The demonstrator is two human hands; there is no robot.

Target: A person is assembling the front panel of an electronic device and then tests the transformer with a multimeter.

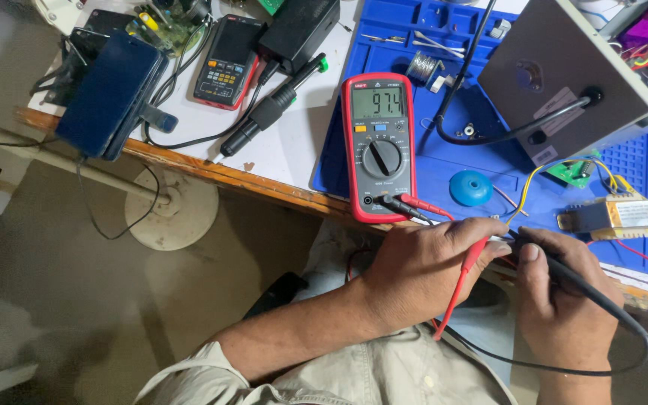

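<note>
My left hand (425, 270) grips a red test probe (468, 270) whose tip points up and right. My right hand (560, 300) grips a black test probe (564, 274); its tip sits close to the red one. Both tips meet by thin yellow wires running to a small transformer (620, 217) wrapped in yellow tape. Their leads plug into a red and grey multimeter (379, 146), which lies on the blue mat (444, 169) with its display lit.
A grey metal box (564, 75) with a black cable stands at the back right. A blue round cap (471, 187), a small green board (573, 172), a solder coil (421, 67), a dark phone (110, 94) and a second meter (228, 60) lie on the bench.
</note>
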